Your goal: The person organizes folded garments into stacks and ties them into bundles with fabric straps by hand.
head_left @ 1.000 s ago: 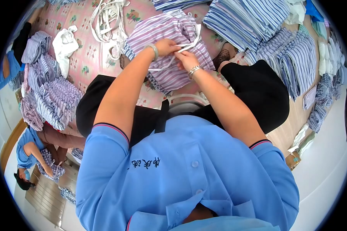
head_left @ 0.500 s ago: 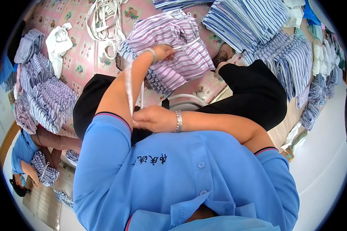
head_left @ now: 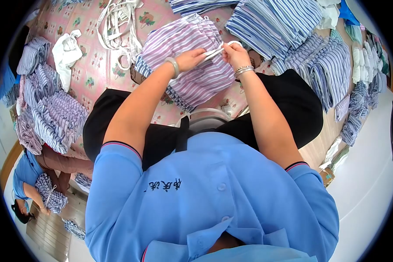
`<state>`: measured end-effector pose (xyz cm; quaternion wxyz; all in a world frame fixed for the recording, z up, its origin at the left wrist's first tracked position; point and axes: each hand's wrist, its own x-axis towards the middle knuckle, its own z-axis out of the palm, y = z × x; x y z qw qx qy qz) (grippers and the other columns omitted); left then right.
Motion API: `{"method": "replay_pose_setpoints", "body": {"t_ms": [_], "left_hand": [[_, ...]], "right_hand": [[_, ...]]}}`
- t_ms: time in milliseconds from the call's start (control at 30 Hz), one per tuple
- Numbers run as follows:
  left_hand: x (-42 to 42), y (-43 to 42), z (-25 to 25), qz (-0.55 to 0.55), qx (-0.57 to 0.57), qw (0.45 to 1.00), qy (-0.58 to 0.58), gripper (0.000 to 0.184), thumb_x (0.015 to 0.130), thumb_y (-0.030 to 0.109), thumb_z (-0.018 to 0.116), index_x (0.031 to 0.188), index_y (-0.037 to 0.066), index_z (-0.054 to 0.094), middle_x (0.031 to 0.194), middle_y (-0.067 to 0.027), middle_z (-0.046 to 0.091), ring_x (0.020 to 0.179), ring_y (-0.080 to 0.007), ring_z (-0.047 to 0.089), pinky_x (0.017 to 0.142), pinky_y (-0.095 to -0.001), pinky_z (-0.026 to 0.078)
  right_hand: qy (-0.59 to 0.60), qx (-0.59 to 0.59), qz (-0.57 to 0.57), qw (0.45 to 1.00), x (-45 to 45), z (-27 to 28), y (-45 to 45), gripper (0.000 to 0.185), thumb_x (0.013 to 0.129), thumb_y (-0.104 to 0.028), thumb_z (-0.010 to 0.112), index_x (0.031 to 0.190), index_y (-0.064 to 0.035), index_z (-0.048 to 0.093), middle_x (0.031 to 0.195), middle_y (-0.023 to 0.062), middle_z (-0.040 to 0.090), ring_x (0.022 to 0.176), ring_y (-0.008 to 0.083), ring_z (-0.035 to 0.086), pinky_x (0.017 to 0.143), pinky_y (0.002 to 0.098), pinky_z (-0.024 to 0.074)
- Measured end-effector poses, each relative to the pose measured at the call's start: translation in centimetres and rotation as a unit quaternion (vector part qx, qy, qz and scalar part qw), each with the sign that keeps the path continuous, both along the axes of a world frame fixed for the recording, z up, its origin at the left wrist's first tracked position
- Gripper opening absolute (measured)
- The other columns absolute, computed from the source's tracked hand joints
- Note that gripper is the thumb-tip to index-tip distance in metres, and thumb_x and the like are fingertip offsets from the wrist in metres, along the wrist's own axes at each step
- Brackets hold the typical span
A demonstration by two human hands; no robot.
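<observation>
A bundle of pink-and-white striped cloth [head_left: 179, 37], with blue striped cloth along its lower left edge, lies in front of my legs. Over this bundle, my left hand [head_left: 192, 60], a pale bangle on its wrist, pinches a white cloth strap [head_left: 212, 54]. My right hand [head_left: 236, 56], wearing silver bracelets, is closed on the same strap, which is drawn between both hands. A small loop of it shows beyond the right fingers. Whether the strap is knotted is hidden by the fingers.
More white straps [head_left: 118, 30] lie at the upper left beside a crumpled white cloth [head_left: 66, 56]. Blue striped stacks [head_left: 272, 28] stand at the upper right, folded striped garments [head_left: 59, 111] at the left. A co-worker [head_left: 28, 183] sits at lower left with a tied checked bundle [head_left: 50, 192].
My right hand has moved from near my chest, where it pulled the strap, up and forward to the bundle. It now meets my left hand there, and the long strap end no longer hangs toward me.
</observation>
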<state>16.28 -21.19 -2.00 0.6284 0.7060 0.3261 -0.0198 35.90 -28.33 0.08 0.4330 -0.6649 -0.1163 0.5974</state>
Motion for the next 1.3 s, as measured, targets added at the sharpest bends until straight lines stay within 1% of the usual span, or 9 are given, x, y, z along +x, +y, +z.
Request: {"method": "replay_pose_setpoints", "body": {"t_ms": [267,367,533,633,733,933,1000,1133,1300], "left_hand": [[2.8,-0.3,5.7,-0.066,0.209,0.962,0.165,0.028,0.089,0.033,0.044,0.094,0.009,0.058,0.079,-0.0160,0.062,0.078,-0.0336,0.059,0.067,-0.0429,0.044],[2.4,-0.1,5.5,-0.078,0.178,0.966,0.168,0.032,0.089,0.035,0.042,0.095,0.009,0.060,0.088,-0.0139,0.064,0.082,-0.0303,0.060,0.070,-0.0407,0.045],[2.1,-0.9,3.0,0.120,-0.029,0.992,-0.022,0.042,0.090,0.040,0.041,0.072,0.004,0.054,0.058,-0.0010,0.051,0.052,-0.0142,0.046,0.051,-0.0296,0.037],[1.9,0.7,3.8,0.184,-0.341,0.917,0.100,0.041,0.089,0.040,0.041,0.065,0.009,0.051,0.049,0.0026,0.036,0.043,-0.0091,0.030,0.042,-0.0254,0.023],[2.6,1.2,5.0,0.061,-0.393,0.906,0.141,0.040,0.087,0.042,0.042,0.061,0.012,0.049,0.047,0.0061,0.027,0.041,-0.0063,0.019,0.041,-0.0240,0.013],[1.9,3.6,4.9,-0.018,-0.199,0.971,0.134,0.041,0.089,0.044,0.043,0.068,0.011,0.057,0.050,0.0067,0.034,0.043,-0.0053,0.025,0.041,-0.0225,0.018],[1.0,4.2,3.9,-0.013,-0.227,0.971,0.074,0.039,0.090,0.042,0.044,0.070,0.011,0.058,0.052,0.0058,0.036,0.044,-0.0050,0.026,0.040,-0.0228,0.018],[0.7,3.9,3.5,-0.035,-0.119,0.992,0.032,0.039,0.091,0.041,0.043,0.074,0.010,0.059,0.057,0.0044,0.041,0.050,-0.0062,0.033,0.047,-0.0213,0.028],[2.2,2.3,4.5,-0.065,0.214,0.971,0.082,0.029,0.090,0.035,0.042,0.087,0.012,0.061,0.076,-0.0152,0.061,0.073,-0.0316,0.058,0.065,-0.0417,0.044]], "right_hand": [[-0.063,-0.056,0.075,0.994,0.3,1.6,1.1,0.022,0.085,-0.020,0.059,0.090,0.0016,0.059,0.079,0.0098,0.064,0.067,0.0135,0.062,0.058,0.0281,0.0514],[0.163,-0.099,0.171,0.967,0.0,1.7,0.1,0.020,0.088,-0.017,0.053,0.099,-0.0008,0.058,0.085,0.0080,0.063,0.076,0.0162,0.061,0.067,0.0300,0.0506],[0.208,-0.031,0.075,0.975,-2.6,-1.4,-0.8,0.024,0.089,-0.021,0.052,0.108,-0.0070,0.056,0.088,0.0043,0.062,0.075,0.0136,0.058,0.068,0.0301,0.0480],[0.308,0.008,-0.024,0.951,-3.9,-0.5,-1.1,0.029,0.090,-0.027,0.052,0.113,-0.0102,0.054,0.083,-0.0008,0.060,0.069,0.0117,0.055,0.062,0.0256,0.0439],[0.335,0.026,-0.028,0.942,-4.0,-0.3,-0.8,0.020,0.088,-0.025,0.054,0.102,-0.0103,0.058,0.074,0.0005,0.059,0.063,0.0121,0.055,0.060,0.0260,0.0416],[0.120,-0.090,-0.099,0.984,-4.2,1.7,0.1,0.015,0.085,-0.022,0.058,0.089,-0.0074,0.056,0.074,0.0005,0.057,0.060,0.0095,0.051,0.051,0.0250,0.0367],[0.170,0.047,-0.284,0.942,-5.7,4.7,0.2,0.015,0.086,-0.022,0.057,0.088,-0.0068,0.057,0.078,0.0007,0.057,0.063,0.0089,0.050,0.050,0.0231,0.0366],[0.086,0.137,-0.124,0.979,-3.5,4.1,1.4,0.018,0.092,-0.020,0.048,0.089,-0.0041,0.055,0.073,0.0041,0.057,0.055,0.0100,0.049,0.050,0.0266,0.0452],[0.203,0.093,-0.229,0.947,1.0,0.9,4.7,0.017,0.093,-0.019,0.043,0.084,-0.0061,0.049,0.066,0.0031,0.050,0.050,0.0110,0.039,0.048,0.0259,0.0358]]}}
